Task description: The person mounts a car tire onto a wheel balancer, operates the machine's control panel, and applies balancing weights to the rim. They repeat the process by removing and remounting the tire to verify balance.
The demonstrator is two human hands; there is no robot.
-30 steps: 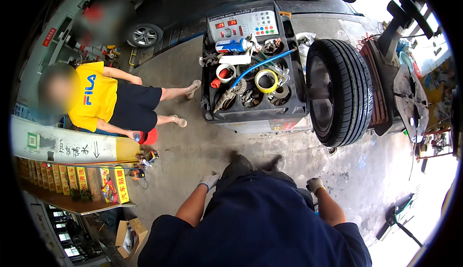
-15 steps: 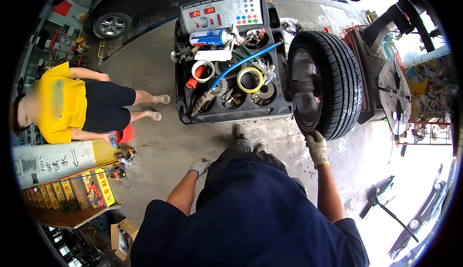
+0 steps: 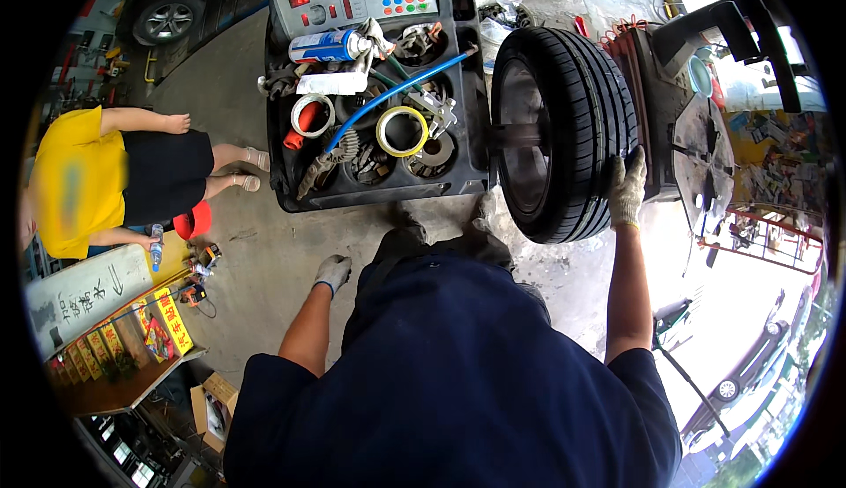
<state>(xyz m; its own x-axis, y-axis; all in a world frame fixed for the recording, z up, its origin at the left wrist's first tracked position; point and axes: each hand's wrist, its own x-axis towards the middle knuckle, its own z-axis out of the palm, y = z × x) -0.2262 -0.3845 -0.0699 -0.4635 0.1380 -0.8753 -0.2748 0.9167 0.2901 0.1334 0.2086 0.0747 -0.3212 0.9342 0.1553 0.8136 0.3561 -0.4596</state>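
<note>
A wheel with a black tyre [image 3: 592, 127] hangs upright on the shaft at the right side of a wheel balancer [image 3: 388, 195]. The rim is smeared, as if spinning. My right hand [image 3: 627, 190], in a pale work glove, lies against the tread on the tyre's right side with its fingers stretched out. My left hand [image 3: 332, 272], also gloved, hangs low beside my body, away from the balancer. Its fingers are curled in and nothing shows in them.
The balancer's tray carries a spray can [image 3: 324, 47], a blue hose [image 3: 388, 99], tape rolls [image 3: 382, 132] and pliers [image 3: 432, 107]. A person in yellow [image 3: 79, 171] stands at left holding a bottle [image 3: 156, 247], near a red bucket [image 3: 196, 219]. Right of the wheel stands a machine [image 3: 705, 158].
My right hand has gone from the tyre's near lower edge to the right side of its tread. My left hand's fingers have curled in. The view has shifted to the right.
</note>
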